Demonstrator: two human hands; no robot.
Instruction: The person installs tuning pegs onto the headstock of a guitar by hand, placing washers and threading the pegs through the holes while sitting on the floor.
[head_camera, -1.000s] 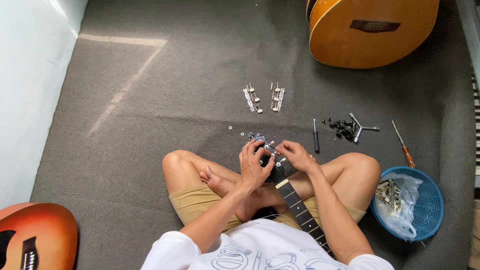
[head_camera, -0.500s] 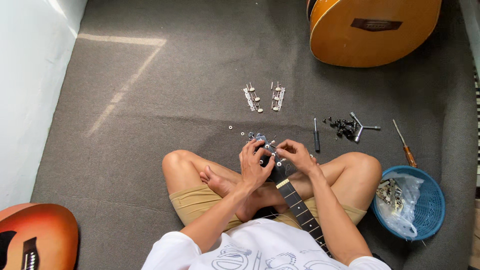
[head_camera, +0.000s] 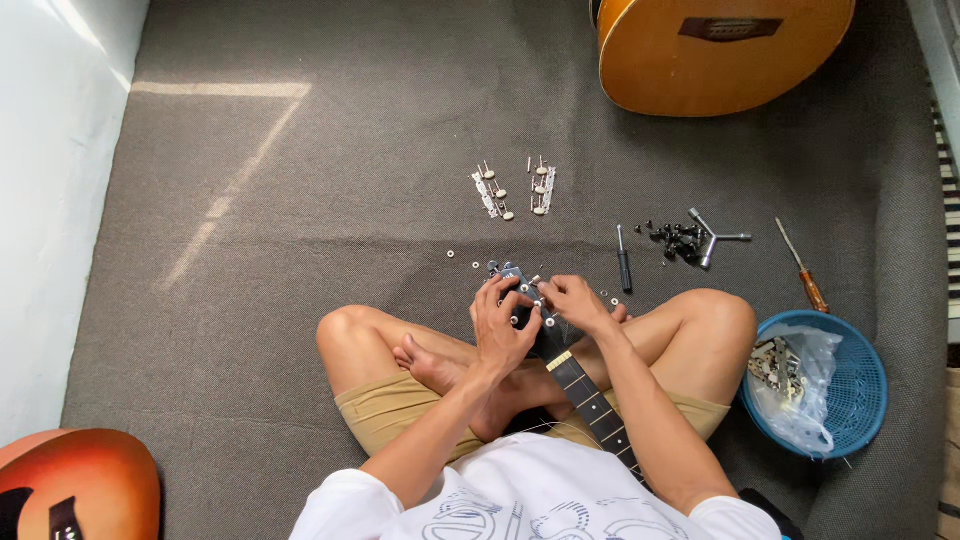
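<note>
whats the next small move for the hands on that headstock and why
Probably seat the small part under the right hand into the headstock while the left hand steadies it: both hands are already on it, and loose washers lie on the carpet just beyond.

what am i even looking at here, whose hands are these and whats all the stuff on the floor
This is one picture from a camera worn on a person's head, looking down. The person sits cross-legged on a grey carpet. Their own two bare hands meet on a dark guitar headstock resting over their legs: the left hand grips it and the right hand works at its edge with the fingers.

On the carpet ahead lie two strips of tuning pegs, small washers, a pile of black parts, a screwdriver and a blue basket. An acoustic guitar body lies at the top, and another guitar at the lower left.
</note>
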